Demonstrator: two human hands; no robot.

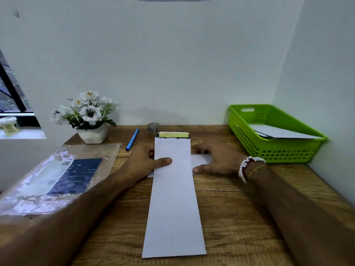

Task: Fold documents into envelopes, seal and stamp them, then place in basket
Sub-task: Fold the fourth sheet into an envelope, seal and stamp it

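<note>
Two hands frame one long white envelope point(173, 198), lying lengthwise down the middle of the worktop point(240, 208) with its flap end pointing away from the person. At that far end the flap is open, the yellow adhesive strip point(173, 134) is bare, and a dark printed document point(167, 138) peeks out of the mouth, so my read is insertion, not yet sealing. On the envelope's left edge, the left hand point(143, 162) has a pinching grip, thumb flat on top and fingers curled at the edge. Just right of the envelope, the right hand point(217, 160) has a spread grip, fingers resting on a small white slip point(201, 159) that runs underneath. Watch the risk: if the document isn't pushed fully home, the flap could close on it and seal crooked, and an uneven push could skew the envelope. Farther right of the envelope is the green basket point(244, 135), already holding white envelopes point(282, 132). Left of the envelope lie a blue pen point(132, 139) and a plastic bag point(57, 169).
</note>
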